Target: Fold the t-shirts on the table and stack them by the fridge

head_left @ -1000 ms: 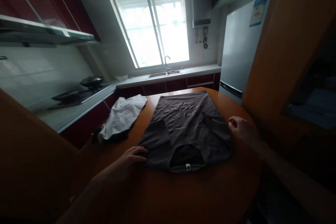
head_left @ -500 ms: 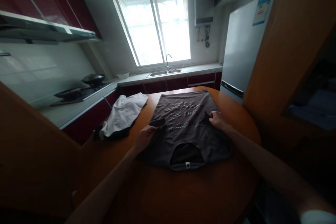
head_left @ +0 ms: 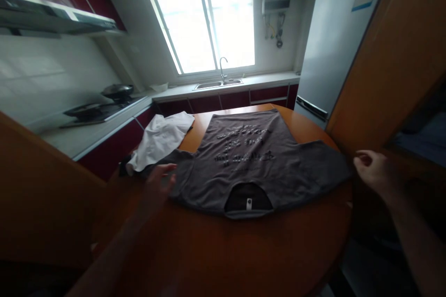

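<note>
A dark grey T-shirt (head_left: 209,183) lies spread on the table, its neck opening towards me and both sleeves laid out to the sides. Raised dark lettering crosses its chest, and a small white label (head_left: 248,203) shows inside the collar. Beside the left sleeve is my left hand (head_left: 158,188), thumb and fingers apart and nothing in them. My right hand (head_left: 376,174) hovers just off the end of the right sleeve, its fingers loosely curled with a gap and no cloth between them. Left of the shirt rests a white garment (head_left: 162,137) with dark cloth under it.
The rounded wooden table (head_left: 226,255) carries the clothes. Beyond it stand a counter with a sink (head_left: 209,85) and a hob with pans (head_left: 118,92) at the left. A fridge (head_left: 331,41) rises at the right, near a wooden panel (head_left: 393,60).
Both sleeves, earlier pinched and folded in over the shirt, now lie spread outward. My hands have moved apart and let go of them. The view has tipped slightly down.
</note>
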The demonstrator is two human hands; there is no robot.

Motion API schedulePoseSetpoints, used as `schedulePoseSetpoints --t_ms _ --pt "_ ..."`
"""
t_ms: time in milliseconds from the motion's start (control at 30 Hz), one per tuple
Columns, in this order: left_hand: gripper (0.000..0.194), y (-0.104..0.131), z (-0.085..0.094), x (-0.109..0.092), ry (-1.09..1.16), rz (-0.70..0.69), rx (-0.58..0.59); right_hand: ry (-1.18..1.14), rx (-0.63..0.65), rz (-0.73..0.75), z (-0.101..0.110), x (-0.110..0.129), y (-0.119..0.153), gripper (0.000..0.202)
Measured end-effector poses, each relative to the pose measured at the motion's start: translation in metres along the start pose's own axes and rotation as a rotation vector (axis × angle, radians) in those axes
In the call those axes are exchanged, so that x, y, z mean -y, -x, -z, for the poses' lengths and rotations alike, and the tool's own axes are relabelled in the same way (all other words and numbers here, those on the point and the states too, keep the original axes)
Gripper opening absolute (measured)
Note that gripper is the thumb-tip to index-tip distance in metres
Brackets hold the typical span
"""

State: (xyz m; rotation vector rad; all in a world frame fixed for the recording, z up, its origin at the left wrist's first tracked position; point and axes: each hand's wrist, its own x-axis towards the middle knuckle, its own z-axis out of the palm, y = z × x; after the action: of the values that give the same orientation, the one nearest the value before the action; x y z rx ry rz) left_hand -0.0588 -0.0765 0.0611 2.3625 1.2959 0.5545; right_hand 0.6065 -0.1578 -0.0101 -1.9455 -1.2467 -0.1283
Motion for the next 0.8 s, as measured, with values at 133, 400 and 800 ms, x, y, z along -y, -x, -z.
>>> schedulePoseSetpoints --t_ms 133,400,800 --pt "0.052 -0.001 -0.033 -0.035 0.002 -0.216 0.234 -0.145 0.281 0.448 -0.005 0.101 0.047 0.028" --pt "0.031 0.003 -0.061 -0.04 0.034 -0.346 0.327 -0.151 0.811 0.764 -0.024 0.15 0.114 0.013" --pt "0.045 -0.066 -0.033 0.033 -0.046 -0.099 -0.134 -0.168 0.482 0.465 -0.032 0.147 0.064 0.033"
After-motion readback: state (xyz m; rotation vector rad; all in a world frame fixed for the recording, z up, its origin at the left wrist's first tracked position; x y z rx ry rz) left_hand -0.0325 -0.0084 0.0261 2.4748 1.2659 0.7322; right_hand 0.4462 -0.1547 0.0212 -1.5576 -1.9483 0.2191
